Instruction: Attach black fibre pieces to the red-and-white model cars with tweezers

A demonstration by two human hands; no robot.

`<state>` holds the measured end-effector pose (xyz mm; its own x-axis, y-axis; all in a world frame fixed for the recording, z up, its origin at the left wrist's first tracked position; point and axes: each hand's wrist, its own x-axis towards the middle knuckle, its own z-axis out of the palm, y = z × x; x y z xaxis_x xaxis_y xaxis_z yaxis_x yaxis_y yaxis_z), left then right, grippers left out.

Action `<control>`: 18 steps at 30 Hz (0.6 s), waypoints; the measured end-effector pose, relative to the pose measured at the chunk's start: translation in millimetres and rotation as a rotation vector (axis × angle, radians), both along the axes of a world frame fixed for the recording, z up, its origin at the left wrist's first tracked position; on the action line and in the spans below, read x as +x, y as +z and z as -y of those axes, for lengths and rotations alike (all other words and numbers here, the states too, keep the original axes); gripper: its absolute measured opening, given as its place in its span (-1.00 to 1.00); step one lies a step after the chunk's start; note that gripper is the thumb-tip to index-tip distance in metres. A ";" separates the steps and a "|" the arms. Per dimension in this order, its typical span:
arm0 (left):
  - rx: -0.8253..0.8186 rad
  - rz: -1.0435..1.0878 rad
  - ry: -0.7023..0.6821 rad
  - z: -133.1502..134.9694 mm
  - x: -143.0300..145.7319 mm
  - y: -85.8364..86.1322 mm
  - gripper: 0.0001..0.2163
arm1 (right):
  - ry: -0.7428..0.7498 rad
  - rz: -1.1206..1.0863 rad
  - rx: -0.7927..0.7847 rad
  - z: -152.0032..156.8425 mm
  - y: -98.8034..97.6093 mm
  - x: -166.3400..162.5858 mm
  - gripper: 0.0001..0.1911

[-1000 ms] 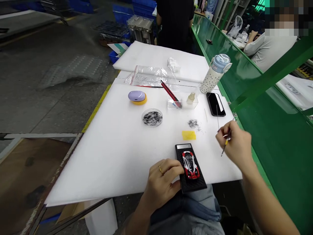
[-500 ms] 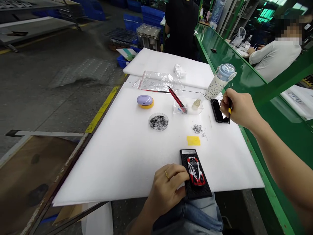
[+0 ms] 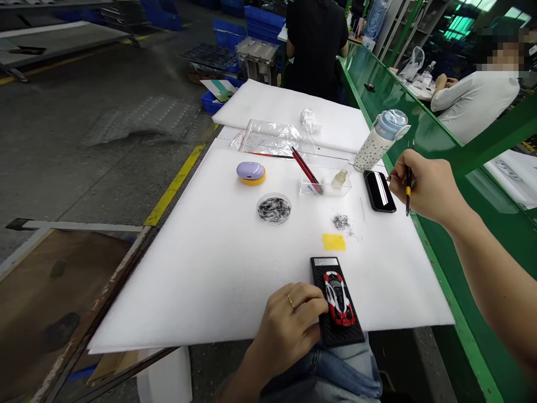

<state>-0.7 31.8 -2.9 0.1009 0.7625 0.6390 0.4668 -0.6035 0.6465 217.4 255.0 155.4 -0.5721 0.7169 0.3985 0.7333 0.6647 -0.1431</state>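
Note:
My left hand point(image 3: 289, 324), a ring on one finger, is closed on the left side of a black display base point(image 3: 342, 334). A red, white and black model car point(image 3: 338, 299) sits on the base, with my fingertips against its side. Over at the right, my right hand point(image 3: 432, 187) is raised beside the phone point(image 3: 380, 191), its fingers closed around slim black tweezers point(image 3: 408, 193) with a yellow band. A thin dark line, maybe a wire, runs left from those fingertips. Beyond the base lie a yellow sticky piece point(image 3: 333, 242) and a small pile of short black bits point(image 3: 340, 222).
A round clear dish point(image 3: 274, 209) holds black strands. Behind it are a purple-and-yellow case point(image 3: 250, 173) and a clear box point(image 3: 325, 189) with red-and-black tools and a small bottle. A speckled flask point(image 3: 375, 146) stands by the green rail. Two people sit farther off.
My right hand has shifted slightly right with the tweezers, uncovering more of the phone. My left hand remains on the base; the view has shifted a little.

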 end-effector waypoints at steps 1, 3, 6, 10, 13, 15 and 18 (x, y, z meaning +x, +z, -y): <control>-0.035 -0.054 -0.003 1.6 -0.9 1.6 -0.80 | 0.004 -0.021 0.003 4.2 -1.2 2.4 -0.74; -0.090 -0.171 -0.003 5.7 -3.9 5.4 -0.73 | 0.016 -0.056 0.016 14.9 -4.5 8.0 -0.75; -0.132 -0.327 -0.021 12.4 -12.6 12.4 -0.67 | 0.050 -0.096 0.050 35.0 -9.7 15.9 -0.75; -0.180 -0.456 -0.103 12.4 -30.8 28.0 -0.34 | 0.123 -0.107 0.091 63.2 -10.8 23.0 -0.71; -0.105 -0.398 -0.093 -6.5 -42.0 50.2 -0.63 | 0.207 -0.075 0.106 80.9 -7.4 27.3 -0.68; 0.005 -0.355 0.061 -30.4 -43.7 69.7 -0.85 | 0.274 -0.070 0.087 89.9 -5.5 30.4 -0.66; 0.015 -0.304 0.137 -72.8 -35.1 99.6 -0.79 | 0.251 -0.108 0.017 98.3 -3.8 33.6 -0.67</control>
